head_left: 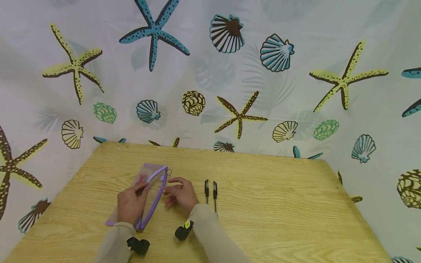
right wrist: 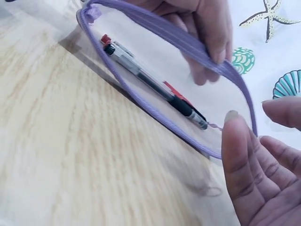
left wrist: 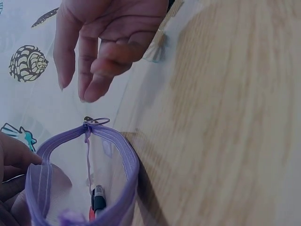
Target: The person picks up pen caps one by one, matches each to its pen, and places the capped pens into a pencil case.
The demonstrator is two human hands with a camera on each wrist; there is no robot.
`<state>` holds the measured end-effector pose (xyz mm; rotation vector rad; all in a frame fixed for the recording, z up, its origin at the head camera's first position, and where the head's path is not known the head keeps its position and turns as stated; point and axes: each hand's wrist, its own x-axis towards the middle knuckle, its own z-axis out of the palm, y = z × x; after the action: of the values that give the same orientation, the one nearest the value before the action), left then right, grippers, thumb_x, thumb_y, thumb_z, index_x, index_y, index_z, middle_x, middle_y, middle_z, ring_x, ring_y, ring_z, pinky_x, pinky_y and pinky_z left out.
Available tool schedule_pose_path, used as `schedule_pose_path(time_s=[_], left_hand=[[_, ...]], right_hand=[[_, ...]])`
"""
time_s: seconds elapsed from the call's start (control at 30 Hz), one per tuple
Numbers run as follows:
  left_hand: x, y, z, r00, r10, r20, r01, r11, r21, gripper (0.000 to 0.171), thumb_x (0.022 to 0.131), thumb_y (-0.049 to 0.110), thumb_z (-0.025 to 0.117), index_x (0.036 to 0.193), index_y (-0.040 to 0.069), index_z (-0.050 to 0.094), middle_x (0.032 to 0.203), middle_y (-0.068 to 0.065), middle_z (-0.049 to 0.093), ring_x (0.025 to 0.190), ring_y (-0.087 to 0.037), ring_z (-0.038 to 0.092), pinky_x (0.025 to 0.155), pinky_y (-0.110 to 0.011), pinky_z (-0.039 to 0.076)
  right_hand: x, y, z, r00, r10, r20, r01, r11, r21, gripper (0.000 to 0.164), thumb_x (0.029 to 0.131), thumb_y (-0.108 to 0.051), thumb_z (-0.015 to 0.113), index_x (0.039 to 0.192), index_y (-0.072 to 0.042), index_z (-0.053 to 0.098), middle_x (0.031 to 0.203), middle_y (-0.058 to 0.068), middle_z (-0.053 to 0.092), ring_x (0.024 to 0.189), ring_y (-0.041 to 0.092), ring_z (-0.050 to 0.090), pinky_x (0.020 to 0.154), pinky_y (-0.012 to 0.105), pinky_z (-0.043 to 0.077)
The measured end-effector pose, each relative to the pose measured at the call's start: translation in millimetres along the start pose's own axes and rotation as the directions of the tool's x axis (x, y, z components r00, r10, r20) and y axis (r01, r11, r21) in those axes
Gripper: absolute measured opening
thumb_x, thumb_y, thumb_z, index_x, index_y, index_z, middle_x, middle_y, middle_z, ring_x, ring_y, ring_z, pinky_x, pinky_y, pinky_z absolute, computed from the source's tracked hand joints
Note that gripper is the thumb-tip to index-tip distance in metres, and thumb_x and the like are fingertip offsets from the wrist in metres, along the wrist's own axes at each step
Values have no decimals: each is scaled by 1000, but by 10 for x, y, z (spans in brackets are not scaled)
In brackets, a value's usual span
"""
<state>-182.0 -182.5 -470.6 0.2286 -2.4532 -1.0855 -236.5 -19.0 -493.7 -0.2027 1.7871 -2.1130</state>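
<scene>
A see-through zip pouch (head_left: pixel 153 209) with a purple zipper band lies on the left part of the table, its mouth spread wide. My left hand (head_left: pixel 131 205) pinches the left side of the band between thumb and fingers. Inside the pouch rest a black pen (right wrist: pixel 153 84) and a red pen (right wrist: pixel 175 90), partly behind it. Just right of the pouch's far end is my right hand (head_left: pixel 182 194), fingers loosely bent and holding nothing. The zipper's pull ring (left wrist: pixel 99 121) hangs at the far end of the mouth, below the right hand in the left wrist view.
Two black-capped pens, a left one (head_left: pixel 206 188) and a right one (head_left: pixel 215 190), lie side by side to the right of my right hand. The wooden table (head_left: pixel 279 204) meets a patterned cloth (head_left: pixel 197 73) at its back and sides.
</scene>
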Motion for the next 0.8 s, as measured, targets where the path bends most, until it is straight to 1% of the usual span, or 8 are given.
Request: schedule_pose_path(time_s=[0.17, 0.37, 0.5, 0.6, 0.8], left_hand=[[1, -3, 8, 1000, 11, -19, -11, 1000, -1, 20, 87, 5, 66, 103, -3, 73, 95, -21, 71, 87, -33, 70, 75, -46, 55], [-1, -11, 9, 999, 28, -45, -28, 1000, 12, 18, 86, 5, 68, 101, -3, 74, 93, -22, 71, 84, -33, 70, 73, -46, 55], [-5, -7, 6, 999, 19, -32, -18, 1000, 13, 19, 87, 5, 67, 102, -4, 73, 96, -23, 71, 86, -35, 70, 75, -46, 55], [-7, -2, 7, 1000, 10, -18, -10, 1000, 10, 19, 87, 5, 66, 103, -4, 73, 98, -23, 70, 88, -35, 70, 76, -46, 55], [-3, 1, 16, 1000, 6, -22, -6, 1000, 11, 19, 87, 6, 66, 103, -3, 73, 98, -22, 70, 88, -34, 70, 76, -46, 55]], right_hand=[[-77, -73, -74, 1000, -15, 9, 15, 999, -29, 39, 91, -11, 66, 126, 3, 56, 88, 18, 70, 50, 14, 60, 50, 30, 54], [-132, -126, -161, 1000, -17, -8, 17, 999, -49, 41, 91, -12, 67, 127, 3, 55, 87, 17, 70, 49, 13, 59, 48, 28, 52], [-157, -170, -219, 999, -24, -25, 22, 998, -62, 41, 91, -13, 67, 126, 2, 55, 88, 19, 70, 48, 13, 58, 47, 27, 51], [-178, -191, -274, 999, -11, -34, 9, 997, -72, 41, 91, -13, 67, 127, 2, 55, 91, 21, 70, 48, 12, 57, 46, 27, 51], [-223, -203, -397, 998, -12, -54, 6, 994, -112, 42, 91, -14, 67, 128, 1, 54, 92, 22, 70, 47, 13, 56, 45, 26, 50]])
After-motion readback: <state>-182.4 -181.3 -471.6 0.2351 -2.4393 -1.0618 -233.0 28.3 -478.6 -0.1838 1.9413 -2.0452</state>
